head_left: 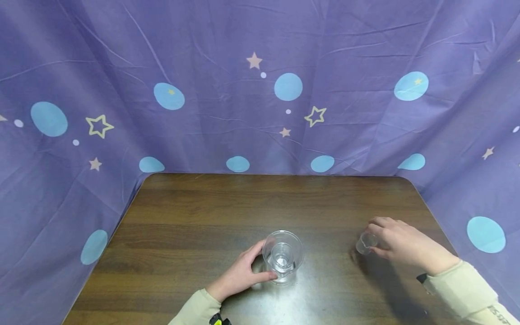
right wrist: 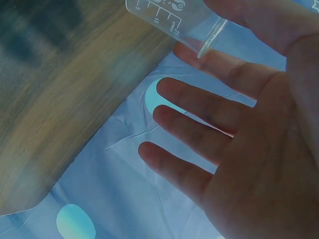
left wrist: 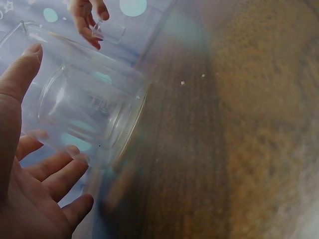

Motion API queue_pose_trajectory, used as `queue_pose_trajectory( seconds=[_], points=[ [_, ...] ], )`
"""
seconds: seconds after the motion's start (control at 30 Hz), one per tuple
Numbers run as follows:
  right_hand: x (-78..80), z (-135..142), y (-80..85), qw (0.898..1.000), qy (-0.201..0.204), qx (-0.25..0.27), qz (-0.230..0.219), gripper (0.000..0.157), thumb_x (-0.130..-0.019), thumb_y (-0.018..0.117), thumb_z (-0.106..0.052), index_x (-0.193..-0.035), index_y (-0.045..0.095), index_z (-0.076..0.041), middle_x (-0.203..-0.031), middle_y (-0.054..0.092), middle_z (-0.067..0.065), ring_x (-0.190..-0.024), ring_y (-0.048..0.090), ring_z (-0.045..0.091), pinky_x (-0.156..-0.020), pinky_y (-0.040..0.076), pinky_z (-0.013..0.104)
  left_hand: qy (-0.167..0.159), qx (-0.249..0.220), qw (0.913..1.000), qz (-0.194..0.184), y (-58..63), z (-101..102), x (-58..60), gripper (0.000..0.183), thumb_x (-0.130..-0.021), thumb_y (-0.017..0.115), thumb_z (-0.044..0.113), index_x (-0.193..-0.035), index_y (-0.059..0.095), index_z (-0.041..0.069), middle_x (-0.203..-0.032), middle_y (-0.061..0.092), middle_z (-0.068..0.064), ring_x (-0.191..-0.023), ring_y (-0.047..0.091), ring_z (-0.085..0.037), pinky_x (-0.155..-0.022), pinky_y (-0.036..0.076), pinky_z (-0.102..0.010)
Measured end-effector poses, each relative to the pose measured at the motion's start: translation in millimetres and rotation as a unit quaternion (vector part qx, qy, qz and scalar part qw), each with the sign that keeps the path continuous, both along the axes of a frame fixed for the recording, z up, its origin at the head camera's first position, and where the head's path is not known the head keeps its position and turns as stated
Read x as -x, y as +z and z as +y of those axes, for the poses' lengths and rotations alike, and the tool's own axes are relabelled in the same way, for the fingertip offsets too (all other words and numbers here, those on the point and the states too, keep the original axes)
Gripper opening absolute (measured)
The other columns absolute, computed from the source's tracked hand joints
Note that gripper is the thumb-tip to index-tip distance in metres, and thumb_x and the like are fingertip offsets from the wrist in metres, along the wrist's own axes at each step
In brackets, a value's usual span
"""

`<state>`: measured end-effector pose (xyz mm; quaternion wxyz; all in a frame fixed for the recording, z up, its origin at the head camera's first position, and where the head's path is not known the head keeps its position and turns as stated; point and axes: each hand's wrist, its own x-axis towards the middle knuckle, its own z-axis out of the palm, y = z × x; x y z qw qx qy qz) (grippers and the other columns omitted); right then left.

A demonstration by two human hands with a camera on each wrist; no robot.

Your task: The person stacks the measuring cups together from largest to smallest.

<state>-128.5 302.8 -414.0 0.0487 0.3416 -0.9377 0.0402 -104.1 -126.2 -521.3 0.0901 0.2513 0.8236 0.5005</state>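
A large clear beaker (head_left: 299, 255) stands near the front middle of the table, and a smaller clear beaker (left wrist: 82, 107) sits inside it. My left hand (head_left: 241, 273) holds the large beaker from the left, thumb on its near side and fingers around the far side. Over the right part of the table, my right hand (head_left: 400, 241) pinches a tiny clear beaker (head_left: 363, 244) near its rim, between thumb and index finger. White scale marks show on that tiny beaker in the right wrist view, where the other three fingers (right wrist: 194, 132) stretch out away from the glass.
The brown wooden table (head_left: 195, 203) has rounded back corners. A purple curtain (head_left: 219, 104) with blue dots and stars hangs behind it and along both sides. Small white specks lie on the wood in the left wrist view.
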Motion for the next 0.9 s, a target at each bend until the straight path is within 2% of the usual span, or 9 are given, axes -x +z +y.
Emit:
queue_pose_trajectory(
  seconds=[0.3, 0.53, 0.9],
  points=[
    [-1.7, -1.6, -4.1, 1.000, 0.007, 0.004, 0.009, 0.033, -0.077, 0.090, -0.022, -0.105, 0.072, -0.017, -0.112, 0.069, 0.010, -0.102, 0.068, 0.035, -0.081, 0.059, 0.056, 0.005, 0.000, 1.0000, -0.003, 0.7, 0.6, -1.0, 0.084, -0.085, 0.087, 0.037, -0.156, 0.045, 0.020, -0.148, 0.060, -0.001, -0.139, 0.053, -0.023, -0.120, 0.038, -0.046],
    [-0.1, -3.7, -5.0, 1.000, 0.014, 0.009, 0.017, 0.036, -0.075, 0.091, -0.022, -0.105, 0.071, -0.014, -0.114, 0.069, 0.016, -0.105, 0.068, 0.040, -0.080, 0.059, 0.058, 0.008, 0.006, 0.9999, 0.003, 1.2, 1.3, -0.2, 0.085, -0.085, 0.087, 0.036, -0.157, 0.045, 0.020, -0.150, 0.059, -0.001, -0.141, 0.051, -0.023, -0.120, 0.038, -0.047],
    [-0.5, -8.5, -5.2, 1.000, 0.016, 0.009, 0.022, 0.035, -0.076, 0.090, -0.023, -0.105, 0.072, -0.012, -0.117, 0.069, 0.019, -0.107, 0.068, 0.041, -0.083, 0.059, 0.058, 0.004, 0.005, 1.0000, 0.008, 0.8, 2.5, 0.4, 0.085, -0.085, 0.087, 0.035, -0.157, 0.045, 0.020, -0.150, 0.059, -0.001, -0.140, 0.051, -0.023, -0.120, 0.038, -0.044]
  ],
)
